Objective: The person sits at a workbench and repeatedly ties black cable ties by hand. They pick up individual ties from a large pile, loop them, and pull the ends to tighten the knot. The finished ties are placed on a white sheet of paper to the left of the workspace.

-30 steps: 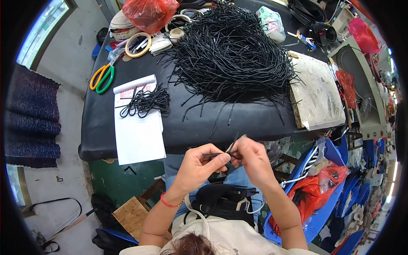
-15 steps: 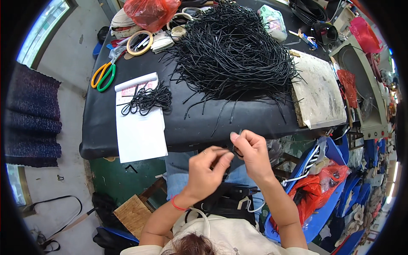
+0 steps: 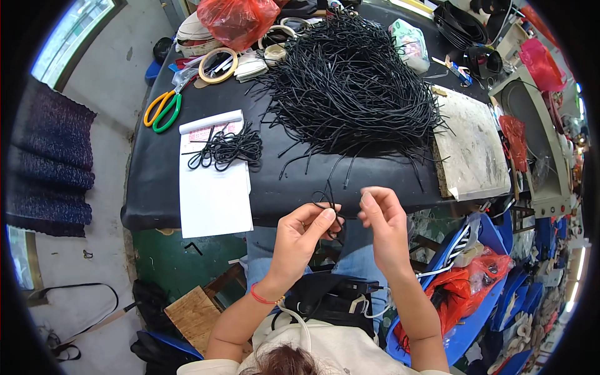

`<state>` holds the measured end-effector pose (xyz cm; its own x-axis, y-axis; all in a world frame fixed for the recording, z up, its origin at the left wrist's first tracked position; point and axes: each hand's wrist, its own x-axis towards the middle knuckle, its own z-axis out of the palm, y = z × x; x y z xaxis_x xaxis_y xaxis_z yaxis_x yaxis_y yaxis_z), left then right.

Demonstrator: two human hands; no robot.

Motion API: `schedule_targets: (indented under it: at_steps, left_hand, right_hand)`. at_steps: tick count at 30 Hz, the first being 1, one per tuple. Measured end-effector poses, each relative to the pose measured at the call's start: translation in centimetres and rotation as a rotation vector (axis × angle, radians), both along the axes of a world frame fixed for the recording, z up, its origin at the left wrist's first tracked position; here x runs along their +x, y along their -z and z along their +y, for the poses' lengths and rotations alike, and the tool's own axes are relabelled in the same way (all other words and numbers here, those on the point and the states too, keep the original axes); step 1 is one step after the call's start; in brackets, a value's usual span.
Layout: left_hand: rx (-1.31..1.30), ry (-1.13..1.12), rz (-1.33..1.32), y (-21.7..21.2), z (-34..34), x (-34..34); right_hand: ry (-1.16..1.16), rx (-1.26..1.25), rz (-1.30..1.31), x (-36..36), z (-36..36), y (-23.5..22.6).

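Note:
Over the table's near edge, my left hand (image 3: pixel 297 234) pinches a black cord (image 3: pixel 330 199) between thumb and fingers; a small loop of it stands above the fingertips. To its right, my right hand (image 3: pixel 387 231) is raised apart from the cord, its fingers loosely bent, with nothing visible in them. Beyond both hands lies a big tangled pile of black cords (image 3: pixel 356 87), some ends trailing toward me. A smaller bunch of looped black cords (image 3: pixel 231 149) rests on a white paper pad (image 3: pixel 215 203) at the left.
Scissors (image 3: pixel 164 111) with orange and green handles and a tape roll (image 3: pixel 219 65) lie at the far left of the black table (image 3: pixel 150 197). A worn pale board (image 3: pixel 472 147) is at the right. Below it, a blue bin (image 3: pixel 465 319) holds red plastic bags (image 3: pixel 437 303).
My hands have separated: the right has moved right, off the cord. The left stays holding it, and the cord's loop now shows above its fingers. The whole view has shifted slightly.

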<state>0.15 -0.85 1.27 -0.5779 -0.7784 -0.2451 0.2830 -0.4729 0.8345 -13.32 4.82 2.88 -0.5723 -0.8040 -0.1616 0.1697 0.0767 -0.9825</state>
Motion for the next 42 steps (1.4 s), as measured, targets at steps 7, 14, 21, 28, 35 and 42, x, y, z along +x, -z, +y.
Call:
schedule_targets:
  at_steps: [7, 14, 21, 28, 35, 42]
  left_hand:
    - [-0.123, 0.108, 0.003, 0.6, 0.0, 0.5]
    - [0.189, -0.069, 0.157, 0.0, 0.0, 0.1]
    - [0.134, -0.015, 0.104, 0.2, 0.6, 0.2]
    - [-0.063, 0.015, -0.07, 0.3, 0.2, 0.7]
    - [-0.394, -0.205, -0.319, 0.7, 2.0, -0.4]
    - [-0.676, -0.262, -0.525, 1.2, 2.0, -0.6]
  right_hand:
    - [-0.38, 0.009, -0.157, 0.2, -0.2, 0.1]
    - [-0.148, 0.097, -0.098, -0.2, 1.0, 0.7]
    - [-0.268, 0.049, -0.014, 0.0, 0.2, 0.4]
    - [-0.238, 0.047, -0.049, 0.6, 0.2, -0.6]
    - [-0.224, 0.027, -0.016, 1.8, 0.6, 0.6]
    - [-0.22, 0.078, 0.054, 1.6, 0.2, 1.3]
